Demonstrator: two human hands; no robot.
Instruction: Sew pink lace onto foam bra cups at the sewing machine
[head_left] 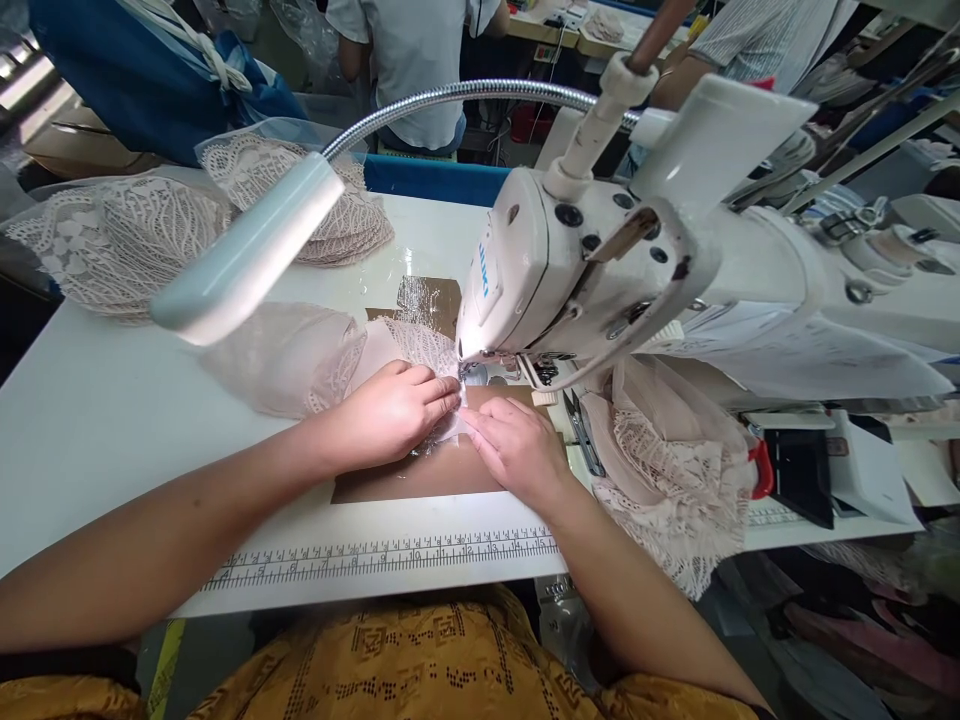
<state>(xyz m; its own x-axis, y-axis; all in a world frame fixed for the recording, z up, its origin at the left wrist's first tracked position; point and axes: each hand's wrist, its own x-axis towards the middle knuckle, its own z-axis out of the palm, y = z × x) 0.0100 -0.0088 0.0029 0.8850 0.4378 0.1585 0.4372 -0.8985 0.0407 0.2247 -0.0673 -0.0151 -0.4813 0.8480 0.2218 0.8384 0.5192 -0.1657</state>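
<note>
Pale pink lace fabric lies under the needle end of a white sewing machine. My left hand rests on this fabric just left of the needle, fingers together and pressed onto it. Close by on the right, my right hand pinches the fabric's edge between thumb and fingers. The fingertips of both hands nearly meet in front of the presser foot, whose exact contact with the cloth is hard to see. From the lace, a sheer mesh part spreads leftward across the table.
A lamp on a flexible metal neck hangs over the left side. Stacked lace pieces lie at the back left. Thread snips and more lace are on the right. A printed ruler runs along the front edge.
</note>
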